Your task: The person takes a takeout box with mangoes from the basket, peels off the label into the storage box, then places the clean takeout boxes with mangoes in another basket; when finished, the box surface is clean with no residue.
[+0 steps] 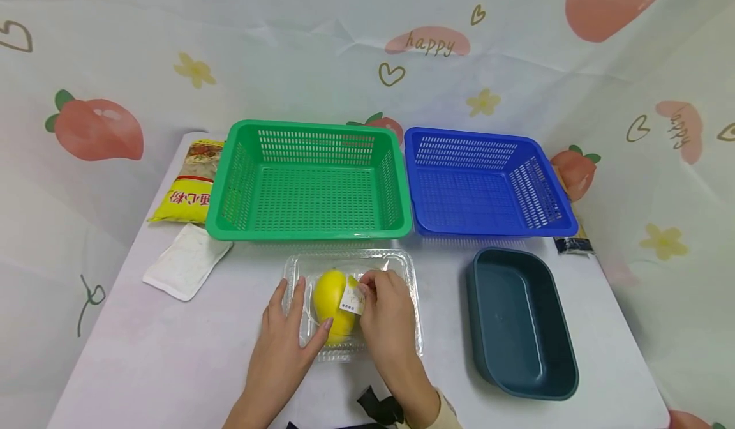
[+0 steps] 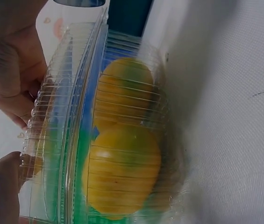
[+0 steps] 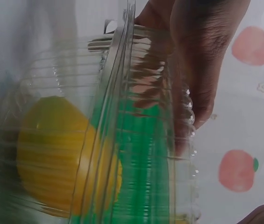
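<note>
A clear plastic clamshell box [image 1: 409,266] sits on the table in front of me, lid down. Yellow fruits that look like mangoes [image 1: 329,293] lie inside; the left wrist view shows two mangoes [image 2: 122,170] through the ribbed wall. On the lid is a small white printed label [image 1: 352,298]. My right hand [image 1: 390,320] pinches its right edge between thumb and fingertips. With fingers spread, my left hand [image 1: 281,339] rests on the left side of the box. In the right wrist view, the box [image 3: 122,93] partly hides the right fingertips.
Behind the box stand a green basket [image 1: 310,234] and a blue basket [image 1: 494,231]. A dark teal tub [image 1: 517,327] is on the right. At left lie a yellow food bag [image 1: 186,189] and a white packet [image 1: 186,263]. A dark packet [image 1: 574,244] shows beyond the blue basket.
</note>
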Action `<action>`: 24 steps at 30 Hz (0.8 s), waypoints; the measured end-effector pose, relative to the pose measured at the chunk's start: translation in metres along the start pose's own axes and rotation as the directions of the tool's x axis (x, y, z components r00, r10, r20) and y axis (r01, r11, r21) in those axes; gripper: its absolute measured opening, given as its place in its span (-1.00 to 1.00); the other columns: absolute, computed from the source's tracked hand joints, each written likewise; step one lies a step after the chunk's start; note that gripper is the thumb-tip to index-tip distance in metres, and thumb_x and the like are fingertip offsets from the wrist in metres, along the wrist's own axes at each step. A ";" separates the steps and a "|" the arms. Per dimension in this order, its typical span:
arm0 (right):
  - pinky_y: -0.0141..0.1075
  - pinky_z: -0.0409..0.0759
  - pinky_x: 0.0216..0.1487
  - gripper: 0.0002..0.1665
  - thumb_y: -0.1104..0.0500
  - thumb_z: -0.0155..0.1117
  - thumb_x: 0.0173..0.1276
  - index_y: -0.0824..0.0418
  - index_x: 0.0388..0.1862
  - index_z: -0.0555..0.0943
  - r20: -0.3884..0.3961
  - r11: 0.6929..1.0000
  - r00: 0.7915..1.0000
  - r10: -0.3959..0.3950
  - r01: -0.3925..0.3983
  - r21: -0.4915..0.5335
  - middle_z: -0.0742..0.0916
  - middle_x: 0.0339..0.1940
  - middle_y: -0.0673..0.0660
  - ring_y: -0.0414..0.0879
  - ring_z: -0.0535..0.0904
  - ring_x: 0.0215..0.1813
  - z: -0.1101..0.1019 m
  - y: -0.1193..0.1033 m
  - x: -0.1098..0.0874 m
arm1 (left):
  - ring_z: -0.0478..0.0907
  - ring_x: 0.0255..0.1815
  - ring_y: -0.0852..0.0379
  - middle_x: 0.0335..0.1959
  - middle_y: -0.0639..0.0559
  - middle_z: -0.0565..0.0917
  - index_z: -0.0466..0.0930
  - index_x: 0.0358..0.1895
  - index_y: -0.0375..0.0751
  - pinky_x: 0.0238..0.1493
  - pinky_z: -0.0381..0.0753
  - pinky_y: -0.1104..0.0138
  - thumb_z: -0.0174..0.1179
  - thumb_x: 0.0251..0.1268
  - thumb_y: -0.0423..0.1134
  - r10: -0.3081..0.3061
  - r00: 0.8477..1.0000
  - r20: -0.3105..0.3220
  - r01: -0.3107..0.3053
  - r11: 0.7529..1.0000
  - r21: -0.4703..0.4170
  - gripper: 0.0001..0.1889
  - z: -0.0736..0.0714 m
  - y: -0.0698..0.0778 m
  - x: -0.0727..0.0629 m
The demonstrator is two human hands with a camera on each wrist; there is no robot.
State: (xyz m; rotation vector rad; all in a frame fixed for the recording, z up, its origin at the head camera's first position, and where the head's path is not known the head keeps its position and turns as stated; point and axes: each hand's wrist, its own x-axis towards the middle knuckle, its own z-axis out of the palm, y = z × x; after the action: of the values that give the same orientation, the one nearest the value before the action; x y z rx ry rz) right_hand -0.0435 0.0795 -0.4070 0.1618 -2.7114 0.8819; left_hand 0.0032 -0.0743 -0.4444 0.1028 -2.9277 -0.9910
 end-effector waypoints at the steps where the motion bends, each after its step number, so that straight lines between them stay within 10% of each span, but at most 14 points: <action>1: -0.33 0.55 -0.30 -0.91 0.33 0.36 0.21 0.22 -0.34 0.60 -0.006 1.000 1.000 -0.015 0.015 -0.004 0.60 -0.43 0.05 -0.13 0.48 -0.34 -0.001 0.000 -0.001 | 0.26 0.25 -0.35 0.43 -0.37 0.07 0.13 0.47 -0.22 -0.02 0.51 -0.19 0.25 0.20 0.10 0.006 1.000 -0.006 -0.006 1.000 0.002 -0.15 0.000 0.000 0.000; 24: -0.41 0.49 -0.33 -0.86 0.35 0.37 0.18 0.16 -0.32 0.61 -0.065 0.966 0.998 0.022 -0.005 0.259 0.62 -0.39 -0.06 -0.25 0.50 -0.31 -0.058 0.005 -0.007 | 0.21 0.26 -0.37 0.39 -0.40 0.09 0.12 0.47 -0.27 -0.03 0.51 -0.19 0.31 0.16 0.05 0.058 0.998 -0.033 -0.058 0.998 -0.009 -0.11 0.000 0.001 -0.001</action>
State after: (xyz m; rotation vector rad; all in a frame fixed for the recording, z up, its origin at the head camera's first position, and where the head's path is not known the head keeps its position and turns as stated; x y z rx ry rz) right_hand -0.0245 0.1180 -0.3667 0.1635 -2.5288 1.2217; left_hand 0.0042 -0.0735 -0.4435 0.0328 -2.8783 -0.9852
